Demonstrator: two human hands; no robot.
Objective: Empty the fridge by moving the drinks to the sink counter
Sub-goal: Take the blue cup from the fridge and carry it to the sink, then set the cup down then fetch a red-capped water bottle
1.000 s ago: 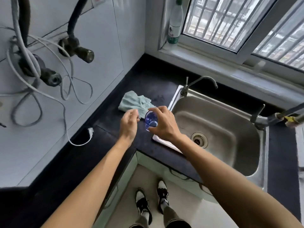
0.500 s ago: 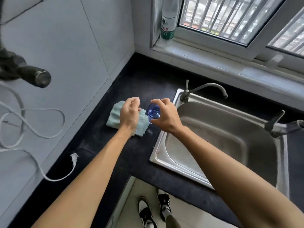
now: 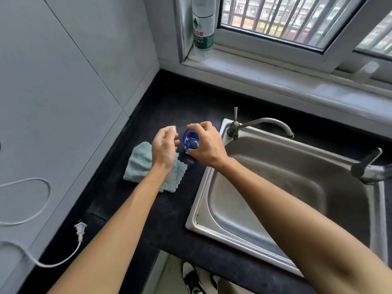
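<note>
The right hand (image 3: 206, 145) is gripping the blue drink (image 3: 191, 141) from above, fingers and thumb curled round its top. It is holding the drink over the dark counter (image 3: 174, 102), in the strip between the teal cloth (image 3: 137, 164) and the sink's steel rim (image 3: 203, 200). I cannot tell from here whether its base is touching the stone. The left hand (image 3: 164, 147) is hovering just beside it, fingers loosely bent and holding nothing (ready, I'd guess, to steady it).

To my eye the person is setting the drink down, and doing that well is going to mean lowering it straight and upright. The whole base should be landing on flat counter, not on the cloth's crinkled edge or the raised sink rim, where it could tip. The right hand should be letting go only once the drink is standing firm — the gap here is looking narrow.
</note>
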